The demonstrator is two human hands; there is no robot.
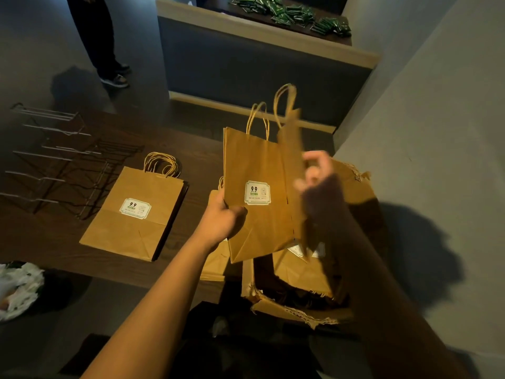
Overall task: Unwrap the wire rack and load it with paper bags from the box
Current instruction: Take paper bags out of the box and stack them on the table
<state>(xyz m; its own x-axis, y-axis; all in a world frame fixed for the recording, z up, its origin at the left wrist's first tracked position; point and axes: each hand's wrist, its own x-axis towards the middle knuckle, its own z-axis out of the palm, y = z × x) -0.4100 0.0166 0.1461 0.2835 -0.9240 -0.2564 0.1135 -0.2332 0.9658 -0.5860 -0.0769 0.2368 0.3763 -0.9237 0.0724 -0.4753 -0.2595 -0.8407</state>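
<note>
At frame centre the left hand (222, 214) grips a flat paper bag (254, 192) while the blurred right hand (317, 170) pinches a second bag (291, 149) above the torn box (295, 310); best square both before carrying them to the bare wire rack (54, 160) at left.

Bare wire rack (54, 160) lies flat on table, far left. Stack of brown paper bags (134, 212) flat beside it. Torn box (297, 310) on right, bags inside. I hold two bags (259, 187) upright above it.
</note>
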